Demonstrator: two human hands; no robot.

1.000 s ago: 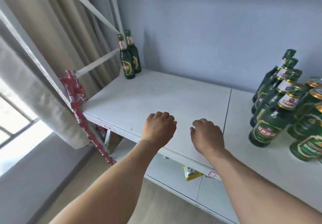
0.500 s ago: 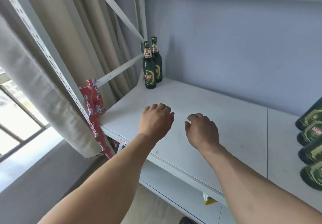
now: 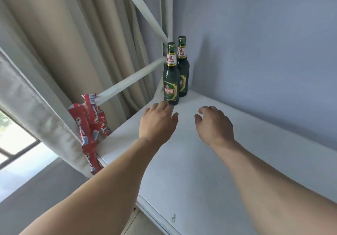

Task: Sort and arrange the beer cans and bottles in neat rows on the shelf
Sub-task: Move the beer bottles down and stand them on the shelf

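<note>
Two green beer bottles stand upright in the far left corner of the white shelf. The front bottle sits just near of the rear bottle and partly covers it; whether the two touch cannot be told. Both are tucked close to the corner post and the blue-grey wall. Judgement: this looks like the head of a row, started in the corner so later bottles can line up against the wall.

Left hand: hovering low over the shelf, fingers loosely bent, holding nothing. Its fingertips overlap the base of the front bottle in the head view; actual contact cannot be confirmed. No grip around the glass is visible.

Right hand: further right, apart from both bottles, fingers loosely curled downward, empty. Whether it rests on the shelf surface or floats above it cannot be told.

No cans in view. The rest of the shelf board in view carries no bottles.

Surroundings: a diagonal brace runs from the corner post toward the near left, with red wrapping hanging around its lower end at the shelf's left edge. A beige curtain hangs behind, with a window at far left.

Judgement: both hands empty and aimed at the corner pair suggests a check or small nudge of the front bottle to square it with its neighbour. Risk: tall narrow bottles tip easily if pushed at the neck; a low push near the base is safer.
</note>
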